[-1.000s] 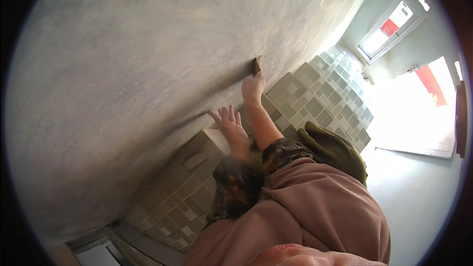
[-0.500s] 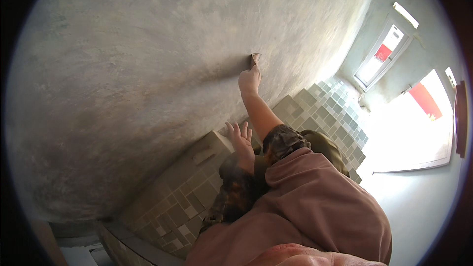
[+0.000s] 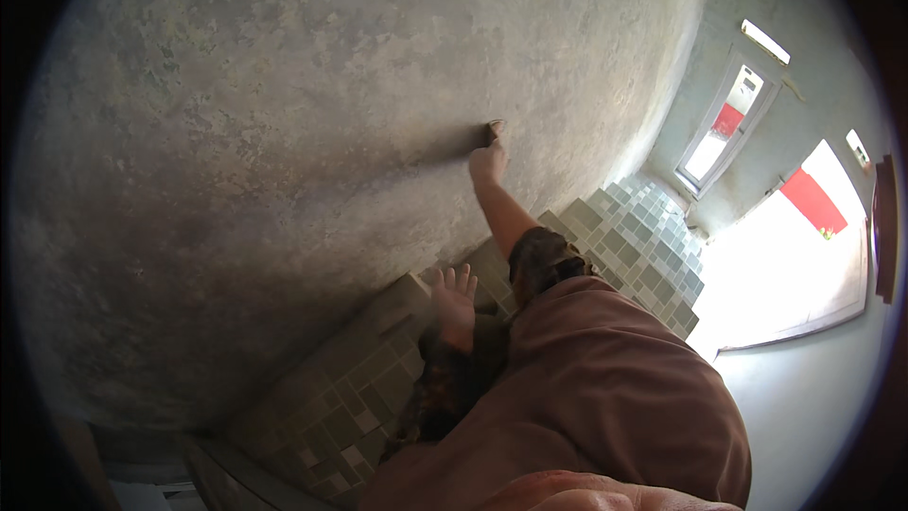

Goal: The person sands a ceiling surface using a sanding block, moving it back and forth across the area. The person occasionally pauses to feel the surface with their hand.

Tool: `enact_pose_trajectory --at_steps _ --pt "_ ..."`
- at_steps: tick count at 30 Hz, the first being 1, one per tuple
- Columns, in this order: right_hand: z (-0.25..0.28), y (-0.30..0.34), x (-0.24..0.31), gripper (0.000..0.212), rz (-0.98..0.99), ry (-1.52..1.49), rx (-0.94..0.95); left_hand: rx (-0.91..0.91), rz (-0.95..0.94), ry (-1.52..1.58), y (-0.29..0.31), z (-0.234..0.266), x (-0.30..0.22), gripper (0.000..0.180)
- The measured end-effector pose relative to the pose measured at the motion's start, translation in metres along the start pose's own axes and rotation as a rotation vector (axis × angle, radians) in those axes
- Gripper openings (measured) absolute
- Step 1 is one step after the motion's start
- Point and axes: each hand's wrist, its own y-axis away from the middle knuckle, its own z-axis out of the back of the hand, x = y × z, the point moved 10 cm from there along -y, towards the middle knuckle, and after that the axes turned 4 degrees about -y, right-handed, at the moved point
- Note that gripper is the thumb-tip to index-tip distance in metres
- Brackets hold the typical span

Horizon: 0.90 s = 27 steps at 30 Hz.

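My right hand (image 3: 488,164) is stretched out to the wall (image 3: 284,114), its fingers closed round a small scraper (image 3: 495,130). The scraper's flat end is at the patchy grey surface, where old paint looks worn and mottled; its handle is mostly hidden in my grip. Lower and to the left, my left hand (image 3: 455,295) is raised near the foot of the wall with its fingers spread and nothing in it. Dark patterned sleeves cover both upper forearms.
A tiled floor (image 3: 619,246) runs along the wall's foot. A raised ledge or box (image 3: 402,295) stands by my left hand. On the far right are a narrow window (image 3: 726,123) and a bright doorway (image 3: 790,265). A dark-edged piece (image 3: 227,478) lies at lower left.
The view has shifted slightly. In the picture, my right hand with the scraper sits a little lower and further right, and my left hand a little lower, still spread.
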Motion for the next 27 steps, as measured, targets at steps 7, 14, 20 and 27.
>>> enact_pose_trajectory --at_steps 7,14,20,27 --pt "0.001 -0.021 -0.014 0.055 -0.004 0.195 -0.012 0.036 0.002 -0.063 0.0 -0.01 0.004 0.072" --pt "0.017 -0.037 -0.005 0.054 0.087 0.086 -0.103 0.043 0.004 -0.125 -0.005 -0.009 0.007 0.075" --pt "0.014 -0.026 0.02 0.054 0.23 0.072 -0.09 0.074 -0.028 -0.146 -0.007 -0.015 0.007 0.076" --pt "0.021 -0.056 0.001 0.064 -0.014 0.099 0.05 0.071 -0.025 -0.151 -0.008 -0.01 0.009 0.076"
